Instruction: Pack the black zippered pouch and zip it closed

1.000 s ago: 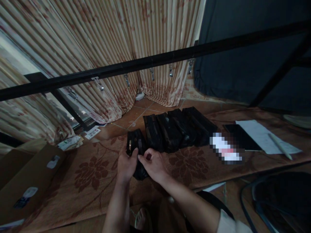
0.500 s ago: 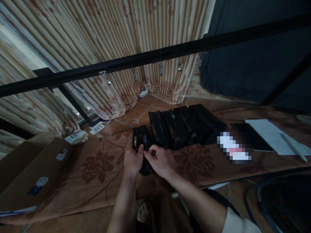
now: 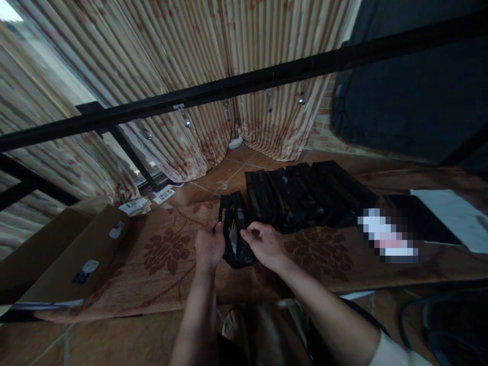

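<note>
A glossy black bag (image 3: 239, 256) stands on the brown patterned cloth in front of me, its top parted. Something pale and flat (image 3: 233, 235) shows inside; I cannot make out what it is. My left hand (image 3: 209, 246) is closed on the bag's left edge, thumb on top. On the opposite edge, my right hand (image 3: 265, 244) pinches the rim between thumb and fingers. Just beyond my right hand, several similar black bags (image 3: 284, 198) stand in a row, packed side by side.
An open cardboard box (image 3: 76, 254) sits at the left. To the right lie a dark flat folder (image 3: 419, 216), white paper (image 3: 450, 213) and a blurred-out item (image 3: 389, 236). Behind the cloth-covered surface (image 3: 163, 284) run a black metal bar (image 3: 244, 84) and striped curtains (image 3: 198, 51).
The bag's top has parted wider, and the pale thing inside now shows. My hands have moved apart, each holding one edge. The whole view has shifted slightly.
</note>
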